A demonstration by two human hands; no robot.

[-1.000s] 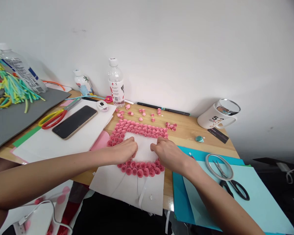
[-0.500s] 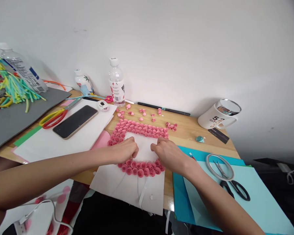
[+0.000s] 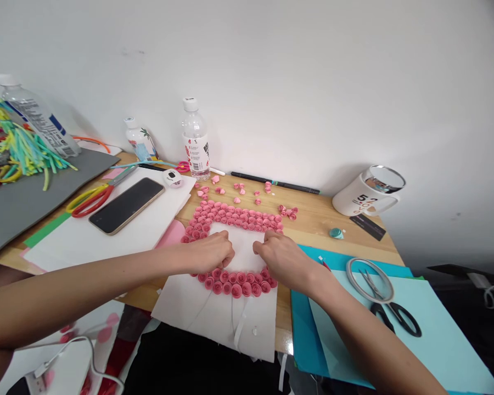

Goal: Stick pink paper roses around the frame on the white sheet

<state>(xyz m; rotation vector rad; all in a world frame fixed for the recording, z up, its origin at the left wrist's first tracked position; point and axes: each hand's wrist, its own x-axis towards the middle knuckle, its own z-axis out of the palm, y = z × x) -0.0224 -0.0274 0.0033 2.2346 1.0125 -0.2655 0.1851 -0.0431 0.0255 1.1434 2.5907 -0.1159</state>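
Pink rolled paper roses (image 3: 239, 277) form a rectangular border on a white sheet (image 3: 214, 318), with a bare white middle. Curled into a loose fist, my left hand (image 3: 212, 252) rests over the left side of the border. My right hand (image 3: 286, 258) is likewise closed over the right side, its thumb and knuckles pointing inward. Both hands touch the roses there and cover some of them. What the fingers hold or press, if anything, is hidden underneath. Several loose paper roses (image 3: 288, 212) lie behind the border.
On the left lie a phone (image 3: 127, 205), red-yellow scissors (image 3: 93, 200) and a grey mat (image 3: 20, 203). A water bottle (image 3: 195, 142) and a black pen (image 3: 275, 184) are near the wall. To the right are a mug (image 3: 366, 192), blue paper (image 3: 428, 329), a tape roll (image 3: 349, 280) and black-handled scissors (image 3: 407, 321).
My left hand has shifted very slightly at the left side of the border. My right hand stays in place, and the roses look the same.
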